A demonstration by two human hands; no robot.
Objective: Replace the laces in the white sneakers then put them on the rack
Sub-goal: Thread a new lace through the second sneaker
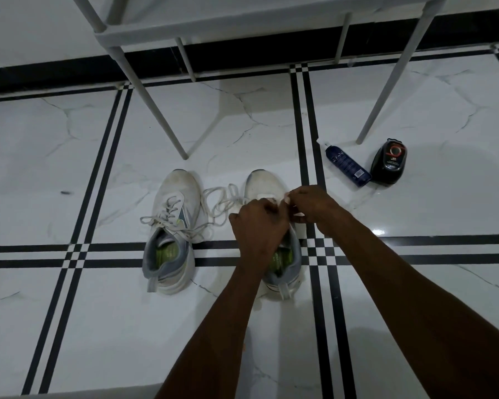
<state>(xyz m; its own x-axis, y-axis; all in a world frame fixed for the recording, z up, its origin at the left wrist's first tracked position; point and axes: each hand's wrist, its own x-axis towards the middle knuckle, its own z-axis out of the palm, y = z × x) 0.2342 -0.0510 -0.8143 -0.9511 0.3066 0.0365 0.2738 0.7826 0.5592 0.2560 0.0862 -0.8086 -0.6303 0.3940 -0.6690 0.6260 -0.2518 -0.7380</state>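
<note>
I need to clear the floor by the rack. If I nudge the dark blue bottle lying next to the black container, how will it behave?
The blue bottle lies on its side on glossy tile, so it will probably roll or slide easily. It seems small and slim, likely light. It rests close beside the black container, which may stop it on that side.

Two bare forearms are showing from the bottom edge upward, with no sleeve, watch, band or glove covering them. The left hand (257,223) and right hand (311,204) are wearing no rings that can be made out. The forearms are looking lean and long, narrowing toward the wrists.
</note>
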